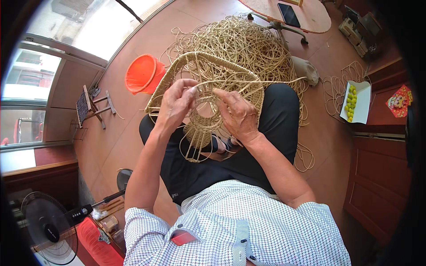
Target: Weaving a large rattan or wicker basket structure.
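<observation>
On my lap rests a partly woven straw-coloured basket [210, 56], with a thick wrapped rim and a round, tightly woven section in its middle. My left hand [177, 105] is above its left side, thumb and fingertips pinched on a thin cord [277, 82]. From there the cord runs rightward over the basket and past my right knee. My right hand [239, 114] lies over the right part of the weaving, its fingers bent and closed near the cord by the round section. What those fingertips pinch is too small to make out.
A large heap of loose cord [239, 42] lies on the floor beyond the basket. An orange bucket [144, 73] and a small wooden stool [93, 106] stand left. At right is a white tray [363, 99] of yellow-green fruit. A standing fan [51, 228] is at lower left.
</observation>
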{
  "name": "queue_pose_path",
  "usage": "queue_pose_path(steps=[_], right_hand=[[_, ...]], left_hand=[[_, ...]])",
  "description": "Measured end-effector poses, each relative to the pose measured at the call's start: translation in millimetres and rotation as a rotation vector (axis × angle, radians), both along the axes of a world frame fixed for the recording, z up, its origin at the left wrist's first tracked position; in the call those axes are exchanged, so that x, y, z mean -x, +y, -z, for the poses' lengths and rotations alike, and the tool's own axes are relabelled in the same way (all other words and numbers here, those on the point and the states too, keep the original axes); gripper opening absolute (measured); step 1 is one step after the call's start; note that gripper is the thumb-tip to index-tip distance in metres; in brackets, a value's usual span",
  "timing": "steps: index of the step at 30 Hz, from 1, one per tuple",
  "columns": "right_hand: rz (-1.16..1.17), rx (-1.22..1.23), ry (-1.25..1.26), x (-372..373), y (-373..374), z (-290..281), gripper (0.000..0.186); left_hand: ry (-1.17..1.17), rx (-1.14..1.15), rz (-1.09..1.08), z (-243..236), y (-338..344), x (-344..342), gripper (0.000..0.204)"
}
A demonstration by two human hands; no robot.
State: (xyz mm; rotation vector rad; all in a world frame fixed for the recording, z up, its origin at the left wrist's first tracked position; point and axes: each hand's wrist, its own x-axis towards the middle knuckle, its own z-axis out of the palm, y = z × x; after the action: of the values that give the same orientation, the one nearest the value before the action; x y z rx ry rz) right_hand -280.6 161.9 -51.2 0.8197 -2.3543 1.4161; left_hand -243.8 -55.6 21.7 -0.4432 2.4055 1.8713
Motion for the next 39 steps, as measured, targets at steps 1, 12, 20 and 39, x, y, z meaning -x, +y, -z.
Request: queue_pose_path(steps=[1,12,20,39], right_hand=[[-0.041,-0.040,0.017,0.6,1.3,-0.6,0.039],[-0.116,-0.235,0.151,-1.5,4.6,8.8,0.056],[-0.129,-0.262,0.133,-4.1,7.5,9.5,0.057],[-0.087,-0.270,0.106,-5.7,4.0,1.1,0.056]], left_hand=[[-0.023,-0.053,-0.047,-5.1,-1.5,-1.5,0.027],[0.294,0.576,0.157,-23.3,-41.5,72.9,0.018],[0.459,1.139,0.288,-4.6,-9.9,87.9,0.020],[0.077,-0.133,-0.125,-7.7,-7.3,-28.8,0.043]])
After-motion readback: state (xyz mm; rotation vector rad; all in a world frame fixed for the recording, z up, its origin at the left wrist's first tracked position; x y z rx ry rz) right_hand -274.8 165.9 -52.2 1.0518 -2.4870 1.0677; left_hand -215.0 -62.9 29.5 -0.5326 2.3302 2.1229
